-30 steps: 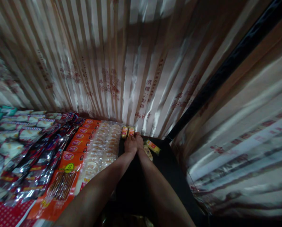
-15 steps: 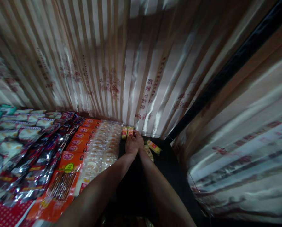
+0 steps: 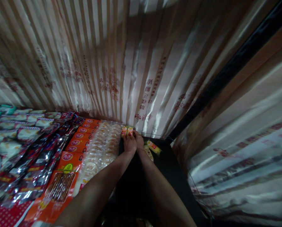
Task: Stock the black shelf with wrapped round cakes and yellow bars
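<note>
Two small yellow snack packets with red labels (image 3: pixel 127 131) lie side by side at the back of the black tabletop, against the curtain. My left hand (image 3: pixel 130 144) has its fingers on their near edge, pressing around them. Close against it on the right, my right hand (image 3: pixel 139 140) curls its fingers at the right-hand packet's side. A third yellow packet (image 3: pixel 154 146) lies apart to the right. Beside my right wrist, a pale flat packet (image 3: pixel 148 153) is partly hidden by my forearm.
Left of my hands run rows of clear packs with round pale pieces (image 3: pixel 105 142), orange snack packs (image 3: pixel 71 157), dark shiny pouches (image 3: pixel 37 157) and white packets (image 3: pixel 28 134). A pleated printed curtain (image 3: pixel 107 63) rises behind the table. A black pole (image 3: pixel 216 82) slants at the right.
My left hand has shifted slightly down and left, its fingers now reaching toward both yellow packets. My right fingers have moved a little left. The packets stay in nearly the same place.
</note>
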A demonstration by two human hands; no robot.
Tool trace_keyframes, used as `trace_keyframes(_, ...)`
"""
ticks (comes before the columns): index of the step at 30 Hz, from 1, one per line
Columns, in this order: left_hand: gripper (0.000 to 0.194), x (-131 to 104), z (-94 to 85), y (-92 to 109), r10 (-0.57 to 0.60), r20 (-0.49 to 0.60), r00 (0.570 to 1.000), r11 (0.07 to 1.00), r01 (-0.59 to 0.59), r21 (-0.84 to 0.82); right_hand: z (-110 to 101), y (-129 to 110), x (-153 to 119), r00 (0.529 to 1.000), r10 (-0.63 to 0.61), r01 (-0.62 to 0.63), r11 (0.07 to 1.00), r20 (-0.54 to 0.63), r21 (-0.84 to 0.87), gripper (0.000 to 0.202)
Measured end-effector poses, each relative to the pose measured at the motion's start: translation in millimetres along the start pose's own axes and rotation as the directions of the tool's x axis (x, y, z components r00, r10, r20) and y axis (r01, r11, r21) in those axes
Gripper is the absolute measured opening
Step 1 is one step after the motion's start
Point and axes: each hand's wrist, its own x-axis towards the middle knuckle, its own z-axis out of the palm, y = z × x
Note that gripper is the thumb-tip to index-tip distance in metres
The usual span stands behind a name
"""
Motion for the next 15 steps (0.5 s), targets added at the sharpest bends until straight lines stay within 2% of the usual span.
trace_keyframes(5,0.033,1,0.3,0,-0.051,-0.006,0.999,0.991,0.051,0.124,5,4,3,1.0,-0.021,0.022,0.95,0.007,-0.312,0.035)
trace_keyframes(12,0.037,-7,-1.4,6,-0.097,0.017,0.995,0.975,0.091,0.201,13,21,0,0.994,0.071,-0.102,0.904,-0.088,-0.415,0.038)
trace_keyframes(15,0.034,-16,-3.9,9,-0.074,0.049,0.996,0.978,0.063,0.197,9,27,-11,0.99,-0.006,-0.061,0.884,-0.141,-0.463,0.037)
